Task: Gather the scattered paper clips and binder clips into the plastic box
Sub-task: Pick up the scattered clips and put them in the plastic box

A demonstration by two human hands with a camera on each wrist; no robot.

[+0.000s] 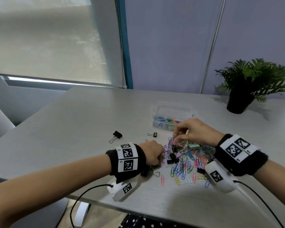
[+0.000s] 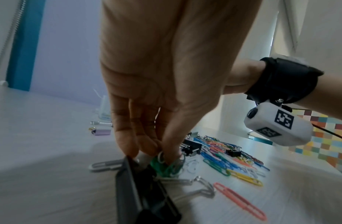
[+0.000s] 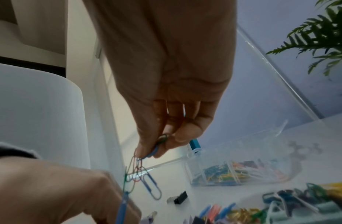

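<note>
The person's right hand (image 1: 193, 131) is raised above the heap of coloured paper clips (image 1: 186, 159) on the grey table (image 1: 72, 129). Its thumb and fingertips (image 3: 145, 145) pinch a small tangle of linked clips (image 3: 136, 165), which dangles below the hand.

The left hand (image 1: 152, 153) is down at the heap's left edge. Its fingers are curled and pinch a cluster of green clips (image 2: 166, 166) lying against the table. A large black binder clip (image 2: 145, 195) lies just beside those fingers.

The clear plastic box (image 1: 170, 116) stands open behind the heap, near the right hand, with coloured clips already inside.

Two black binder clips (image 1: 116, 135) lie apart from the heap to its left. A mint-green binder clip (image 1: 194, 146) rests on the heap. A potted plant (image 1: 247, 84) stands at the table's far right.
</note>
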